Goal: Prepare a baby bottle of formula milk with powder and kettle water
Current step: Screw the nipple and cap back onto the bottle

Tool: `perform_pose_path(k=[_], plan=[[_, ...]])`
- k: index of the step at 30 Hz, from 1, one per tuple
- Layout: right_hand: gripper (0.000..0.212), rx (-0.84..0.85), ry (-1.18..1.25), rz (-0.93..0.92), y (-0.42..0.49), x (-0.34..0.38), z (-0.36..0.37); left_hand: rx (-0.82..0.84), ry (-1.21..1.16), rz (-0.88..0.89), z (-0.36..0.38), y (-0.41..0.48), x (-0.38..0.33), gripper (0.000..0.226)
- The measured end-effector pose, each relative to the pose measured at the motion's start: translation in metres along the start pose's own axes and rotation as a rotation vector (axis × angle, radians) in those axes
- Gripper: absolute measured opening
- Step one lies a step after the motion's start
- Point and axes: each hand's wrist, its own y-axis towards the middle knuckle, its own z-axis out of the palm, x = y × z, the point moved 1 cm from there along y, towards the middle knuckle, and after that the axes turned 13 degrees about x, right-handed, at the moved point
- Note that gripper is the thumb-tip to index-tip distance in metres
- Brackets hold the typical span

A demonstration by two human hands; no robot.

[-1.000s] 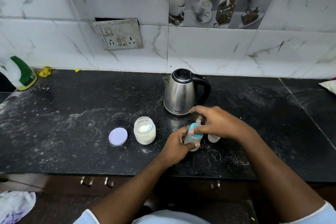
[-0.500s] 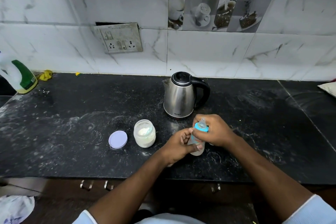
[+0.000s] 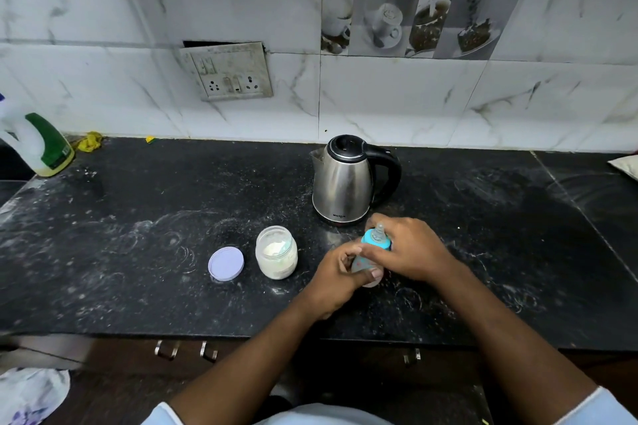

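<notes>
Black speckled bench (image 3: 138, 217) dusted with powder, baby bottle (image 3: 371, 260) held upright before kettle (image 3: 345, 179), body gripped by left hand (image 3: 336, 281), blue collar (image 3: 374, 241) enclosed by right hand (image 3: 414, 248) fingers, open powder jar (image 3: 276, 252) and lid (image 3: 226, 263) set beside.

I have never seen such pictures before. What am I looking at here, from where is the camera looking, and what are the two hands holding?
There is no machine here. A person wears a camera on the head, so the picture looks forward and down at the person's own arms. The surface is a dark counter against a tiled wall. On it stand a steel kettle, an open jar with white powder inside, and the jar's lid lying flat beside it. A spray bottle stands far left. The left hand grips the body of a baby bottle. The right hand is wrapped around its blue teat cap. Whether the cap is being tightened or loosened cannot be told from one picture.
</notes>
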Motion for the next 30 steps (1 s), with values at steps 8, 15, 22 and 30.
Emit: perform_pose_path(k=[8, 15, 22, 30], plan=[[0.038, -0.233, 0.109, -0.124, -0.002, 0.001, 0.0, 0.107, -0.012, -0.033, -0.002, 0.006, -0.014, 0.043], [0.036, -0.333, 0.021, 0.158, -0.004, 0.015, 0.031, -0.206, 0.229, 0.117, 0.016, -0.003, 0.011, 0.045], [0.064, -0.211, -0.02, 0.378, 0.007, 0.031, 0.028, -0.322, 0.134, 0.136, 0.015, 0.003, 0.019, 0.044], [0.054, 0.258, 0.292, 0.008, -0.006, 0.015, -0.019, -0.203, 0.013, 0.156, 0.002, 0.002, 0.008, 0.051]])
